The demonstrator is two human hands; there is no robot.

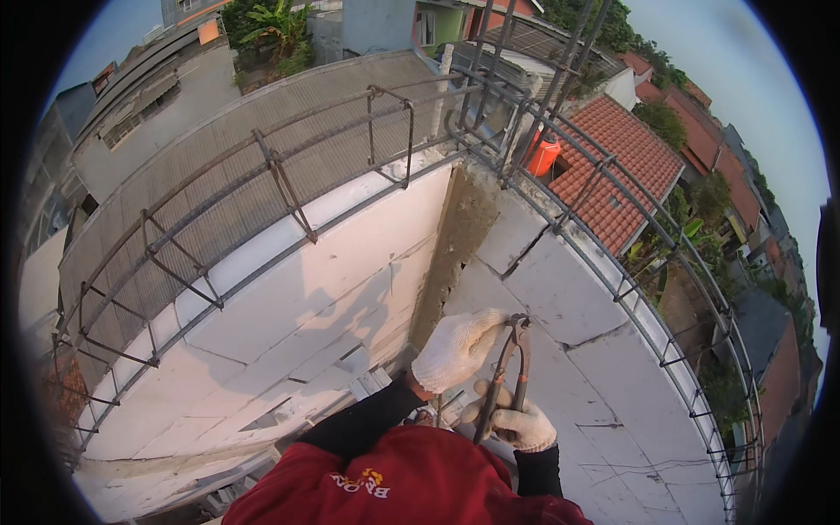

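Both hands wear white knit gloves and are close together in front of the block wall. My right hand (525,427) is wrapped round the dark handles of tying pincers (501,381), whose jaws point upward with the handles a little apart. Beside the jaws, my left hand (459,350) has its fingers closed and pressed together at the pincers' head. Whatever those fingers hold, if anything, is too small or hidden to make out. The pale block wall (569,306) lies behind the tool.
Rebar cages (271,162) with stirrups run along both wall tops and meet at the corner, where upright bars (499,52) rise. A rough concrete column (459,227) fills that corner. Beyond are a corrugated roof (341,96), an orange water tank (544,155) and a red tiled roof (617,166).
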